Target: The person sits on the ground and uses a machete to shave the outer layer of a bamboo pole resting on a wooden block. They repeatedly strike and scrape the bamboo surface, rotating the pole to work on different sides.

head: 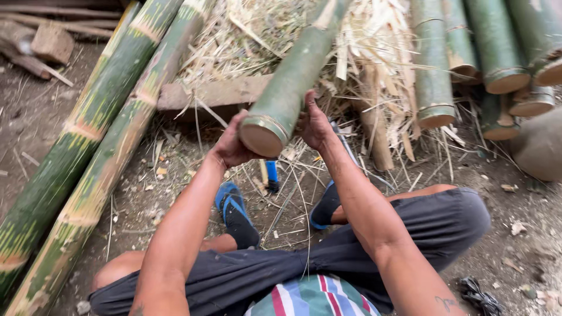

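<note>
Pole [290,79] held off ground, cut end toward person, far end on straw heap. Left hand [231,143] and right hand [314,124] clamp cut end, fingers wrapped, tips hidden. Step in hand: positioning pole. Next move likely needs firm two-handed grip, clearance from sandals [234,210].

bamboo poles [88,158], cut logs [497,58], wood block [52,42]

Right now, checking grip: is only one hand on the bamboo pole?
No, the left hand and right hand both clasp the bamboo pole near its cut end.
</note>
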